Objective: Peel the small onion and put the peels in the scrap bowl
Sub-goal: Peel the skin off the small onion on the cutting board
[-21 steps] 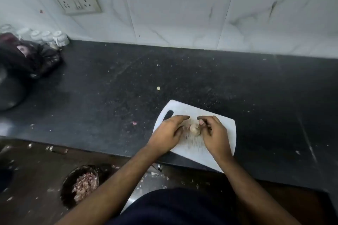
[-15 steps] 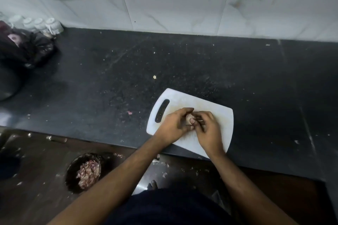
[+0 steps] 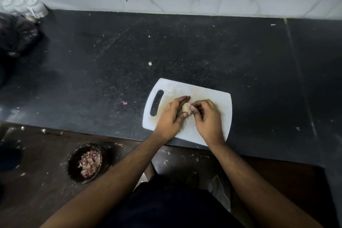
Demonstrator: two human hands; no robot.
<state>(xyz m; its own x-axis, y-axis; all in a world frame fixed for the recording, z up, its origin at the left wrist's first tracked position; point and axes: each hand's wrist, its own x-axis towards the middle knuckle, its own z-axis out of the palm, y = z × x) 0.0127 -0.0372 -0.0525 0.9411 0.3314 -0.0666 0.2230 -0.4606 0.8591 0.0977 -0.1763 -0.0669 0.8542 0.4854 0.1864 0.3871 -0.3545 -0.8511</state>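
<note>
Together, the left hand [image 3: 171, 114] cups the small onion [image 3: 186, 108] while the right hand [image 3: 208, 118] pinches its skin, over the cutting board [image 3: 220, 102] at the worktop's [image 3: 185, 46] front edge; scrap bowl [image 3: 74, 159] sits below-left

Left hand [image 3: 171, 114] cupped, right hand [image 3: 208, 116] pinching, fingertips meeting.

Both hands met over the white cutting board [image 3: 212, 98] on the black counter [image 3: 185, 52]. The left hand [image 3: 171, 114] held the small onion [image 3: 186, 108], and the right hand [image 3: 208, 116] pinched its skin. The scrap bowl [image 3: 74, 159] with peels stood on the floor.
</note>
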